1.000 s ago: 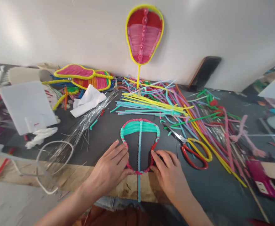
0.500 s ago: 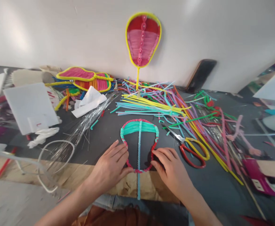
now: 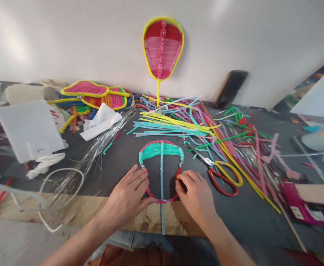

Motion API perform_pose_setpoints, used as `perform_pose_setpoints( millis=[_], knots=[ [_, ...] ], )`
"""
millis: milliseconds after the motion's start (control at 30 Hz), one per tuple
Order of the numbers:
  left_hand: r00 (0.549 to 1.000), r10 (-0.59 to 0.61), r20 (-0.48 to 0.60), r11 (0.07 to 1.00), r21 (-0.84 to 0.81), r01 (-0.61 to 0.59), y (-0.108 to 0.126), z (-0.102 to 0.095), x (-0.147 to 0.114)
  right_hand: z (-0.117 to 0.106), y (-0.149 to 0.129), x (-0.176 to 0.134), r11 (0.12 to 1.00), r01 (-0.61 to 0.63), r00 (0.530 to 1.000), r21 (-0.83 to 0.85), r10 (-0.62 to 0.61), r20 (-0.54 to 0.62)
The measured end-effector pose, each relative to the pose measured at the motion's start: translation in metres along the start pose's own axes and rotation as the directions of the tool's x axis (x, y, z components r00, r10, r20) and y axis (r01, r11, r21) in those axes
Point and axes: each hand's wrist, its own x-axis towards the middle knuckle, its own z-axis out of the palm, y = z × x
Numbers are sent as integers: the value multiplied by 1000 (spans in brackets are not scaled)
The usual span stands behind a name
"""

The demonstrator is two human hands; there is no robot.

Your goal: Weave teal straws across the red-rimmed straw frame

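Note:
A rounded pipe-cleaner frame (image 3: 150,151) lies in front of me at the table's near side. Its outline is twisted pink, red and turquoise, rows of turquoise fill its top, and a light blue stem runs down the middle past the bottom edge. My left hand (image 3: 132,190) holds the left edge, fingers laid over it and thumb at the lower rim. At the right edge, my right hand (image 3: 195,192) pinches the red part between thumb and fingers; the fingertips partly hide it. Scissors (image 3: 220,171) with red and yellow handles rest right of that hand.
Loose pipe cleaners (image 3: 175,125) spread behind the frame. A finished pink paddle shape (image 3: 162,51) with a yellow rim stands against the white wall, a phone (image 3: 231,88) to its right. Silver wires (image 3: 92,151), crumpled paper (image 3: 102,122) and a white cable (image 3: 82,181) lie left.
My right hand's fingers have drawn closer together on the frame's red edge. My left hand stays at the left edge. The view has shifted slightly to the right.

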Motion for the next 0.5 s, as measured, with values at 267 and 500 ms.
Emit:
perform_pose_setpoints(
  millis=[267, 500],
  knots=[
    [1000, 1, 8, 999, -39, -1, -4, -1, -6, -9, 13, 3, 968, -17, 998, 249, 2, 63],
    [1000, -12, 25, 998, -55, 13, -6, -3, -7, -20, 27, 14, 972, 107, 977, 208, -142, 157]
  ],
)
